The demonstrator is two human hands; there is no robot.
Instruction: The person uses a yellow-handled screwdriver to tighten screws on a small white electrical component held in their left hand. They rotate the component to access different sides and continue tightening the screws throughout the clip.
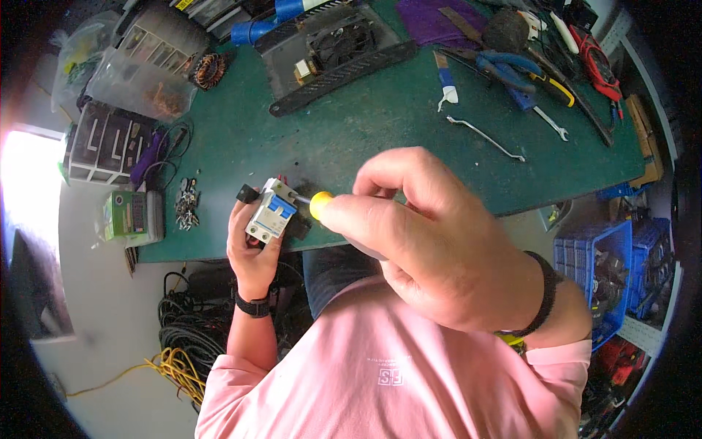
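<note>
A white circuit breaker [269,219] with a blue toggle is gripped in my left hand [248,252], near the front edge of the green table. My fingers wrap its left side and lower end. In my right hand [431,245] is a screwdriver [320,205] with a yellow handle end, held nearly level. Its shaft points left, and its tip is at the breaker's upper right side; whether it sits in a screw, I cannot tell. A small black piece [247,194] shows by my left fingertips. The rest of the screwdriver's handle is hidden by my right hand.
Several small metal parts [188,205] lie left of my left hand, by a green box [124,214]. A black metal housing with a fan [336,55] stands at the back. Wrenches [486,137] and pliers [512,66] lie back right. Blue crates [599,271] stand below, right.
</note>
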